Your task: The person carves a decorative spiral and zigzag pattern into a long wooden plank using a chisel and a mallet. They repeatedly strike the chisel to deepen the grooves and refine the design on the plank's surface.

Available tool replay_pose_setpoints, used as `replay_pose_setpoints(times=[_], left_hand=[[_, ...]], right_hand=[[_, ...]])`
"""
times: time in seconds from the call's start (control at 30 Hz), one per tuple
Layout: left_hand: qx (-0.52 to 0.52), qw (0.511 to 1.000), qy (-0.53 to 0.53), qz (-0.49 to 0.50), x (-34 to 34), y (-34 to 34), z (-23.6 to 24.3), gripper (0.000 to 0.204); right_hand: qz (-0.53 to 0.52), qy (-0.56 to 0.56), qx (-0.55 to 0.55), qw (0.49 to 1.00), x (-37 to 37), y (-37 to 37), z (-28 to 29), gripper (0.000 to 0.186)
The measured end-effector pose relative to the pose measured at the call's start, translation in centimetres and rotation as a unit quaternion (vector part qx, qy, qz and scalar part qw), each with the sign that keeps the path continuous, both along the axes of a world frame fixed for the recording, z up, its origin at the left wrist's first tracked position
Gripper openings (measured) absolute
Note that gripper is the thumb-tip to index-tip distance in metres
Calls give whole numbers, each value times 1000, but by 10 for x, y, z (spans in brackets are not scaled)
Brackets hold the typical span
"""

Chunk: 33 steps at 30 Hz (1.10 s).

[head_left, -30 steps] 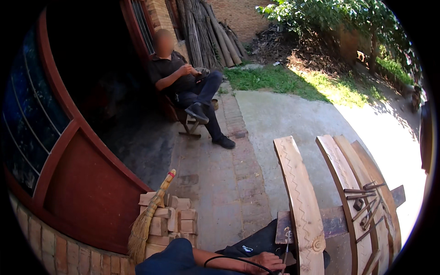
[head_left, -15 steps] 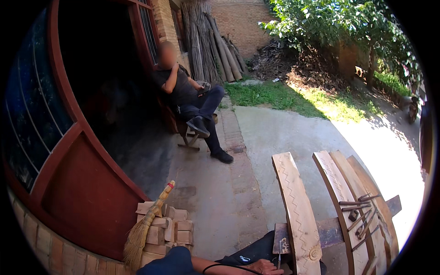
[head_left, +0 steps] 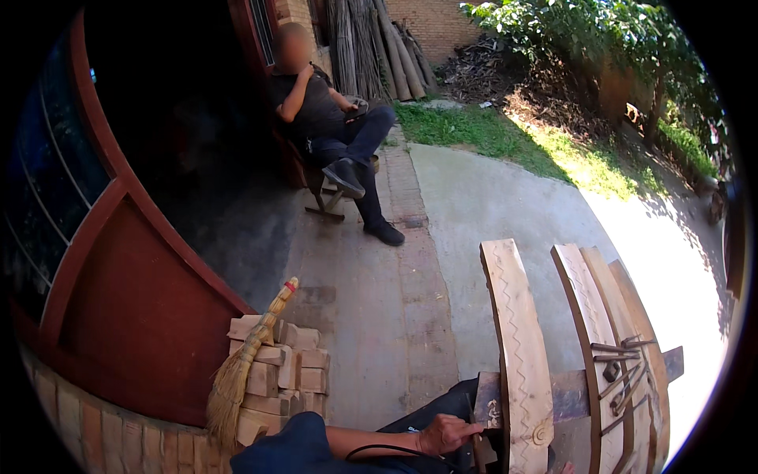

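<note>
My left hand [head_left: 444, 435] is at the bottom centre, its fingers curled and the index finger reaching toward the near board. A small brown wooden piece [head_left: 484, 453] shows just past its fingertips; I cannot make out what is in the grip. Beside the hand stands a pale board [head_left: 521, 355] with a zigzag line along it and a round spiral carving [head_left: 542, 434] near its close end. It rests across a dark worn plank [head_left: 570, 402]. Only a sliver of my right hand [head_left: 568, 468] shows at the lower edge, right of the board; its fingers are hidden.
More boards [head_left: 588, 316] lie to the right, with several chisels and metal tools [head_left: 620, 383] on them. A straw broom [head_left: 245, 379] leans on stacked wooden blocks [head_left: 304, 367] at left. Another person [head_left: 320, 118] sits by the doorway, legs crossed. Logs [head_left: 399, 51] lean behind.
The view has tilted down and shifted, so the scene sits higher. My left hand has turned, its index finger now stretched; the thin upright metal tool by it no longer shows clearly.
</note>
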<state>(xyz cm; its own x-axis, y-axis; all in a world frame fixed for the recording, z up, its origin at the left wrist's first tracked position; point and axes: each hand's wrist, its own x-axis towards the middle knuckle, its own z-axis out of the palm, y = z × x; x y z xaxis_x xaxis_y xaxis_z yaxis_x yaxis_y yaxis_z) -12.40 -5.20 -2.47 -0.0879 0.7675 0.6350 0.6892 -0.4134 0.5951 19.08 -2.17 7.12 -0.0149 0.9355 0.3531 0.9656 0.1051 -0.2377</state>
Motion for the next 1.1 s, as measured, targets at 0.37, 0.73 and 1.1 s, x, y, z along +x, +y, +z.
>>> replay_pose_setpoints(times=[0.37,0.73,1.1], left_hand=[[-33,999,-32,20,-23,12,-7,28],[-21,999,-9,46,-63,22,-5,27],[-204,977,-63,13,-29,21,33,24]], right_hand=[[-21,113,-127,985,32,8,-48,49],[-27,-14,-84,996,14,0,-31,51],[141,101,-139,975,-12,-42,-4,61]])
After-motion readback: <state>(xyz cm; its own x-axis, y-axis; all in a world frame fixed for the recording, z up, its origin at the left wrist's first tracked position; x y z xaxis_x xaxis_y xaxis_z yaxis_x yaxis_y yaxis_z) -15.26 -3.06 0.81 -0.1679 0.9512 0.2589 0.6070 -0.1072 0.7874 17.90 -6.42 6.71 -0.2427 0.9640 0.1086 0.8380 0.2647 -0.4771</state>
